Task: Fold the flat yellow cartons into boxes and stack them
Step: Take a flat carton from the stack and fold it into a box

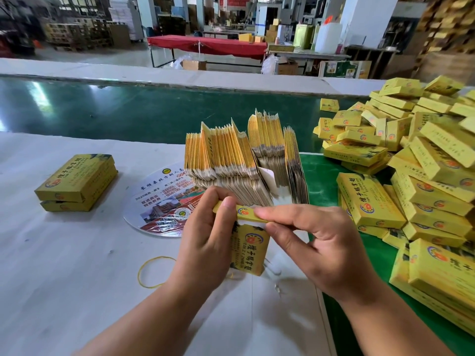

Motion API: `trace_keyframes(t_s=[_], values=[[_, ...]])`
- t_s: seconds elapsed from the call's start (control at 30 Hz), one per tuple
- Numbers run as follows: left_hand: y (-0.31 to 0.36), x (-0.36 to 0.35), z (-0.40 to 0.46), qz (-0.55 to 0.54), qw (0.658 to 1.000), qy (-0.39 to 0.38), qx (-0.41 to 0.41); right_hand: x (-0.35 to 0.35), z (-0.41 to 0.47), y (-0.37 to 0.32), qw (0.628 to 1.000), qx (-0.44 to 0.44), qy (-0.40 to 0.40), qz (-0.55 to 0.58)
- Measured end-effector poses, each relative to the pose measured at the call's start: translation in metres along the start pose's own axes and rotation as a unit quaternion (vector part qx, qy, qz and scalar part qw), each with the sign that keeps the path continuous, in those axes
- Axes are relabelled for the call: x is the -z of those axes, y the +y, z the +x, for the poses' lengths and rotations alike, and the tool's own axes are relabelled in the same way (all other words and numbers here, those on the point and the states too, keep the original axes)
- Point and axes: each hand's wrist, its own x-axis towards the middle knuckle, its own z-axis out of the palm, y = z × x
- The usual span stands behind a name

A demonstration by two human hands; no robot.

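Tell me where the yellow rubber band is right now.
In the head view the yellow rubber band lies flat on the white table, just left of the left hand, below the round printed fan.

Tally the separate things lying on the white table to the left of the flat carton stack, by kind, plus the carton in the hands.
Folded yellow boxes stacked at the left: 2
Round printed fan: 1
Yellow rubber band: 1
Carton being folded, held by the left hand and right hand: 1
Total: 5
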Motion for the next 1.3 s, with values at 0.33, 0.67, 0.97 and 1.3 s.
trace_keyframes(t_s=[0.33, 0.67, 0.97, 1.3], values=[[0.004, 0.002, -0.002, 0.01, 1.0, 0.026, 0.005, 0.0, 0.003, -0.01, 0.978, 0.084, -0.063, -0.183], [0.003, 0.004, -0.004, -0.025, 1.0, 0.003, 0.013, -0.008, -0.001, -0.004, 0.999, 0.031, -0.009, -0.028], [0.006, 0.006, -0.006, 0.005, 1.0, -0.008, 0.015, -0.01, -0.002, 0.001, 0.999, -0.036, 0.012, 0.004], [0.009, 0.009, -0.002, 0.001, 0.995, -0.038, 0.088, -0.011, -0.002, 0.004, 0.998, -0.045, 0.026, 0.019]])
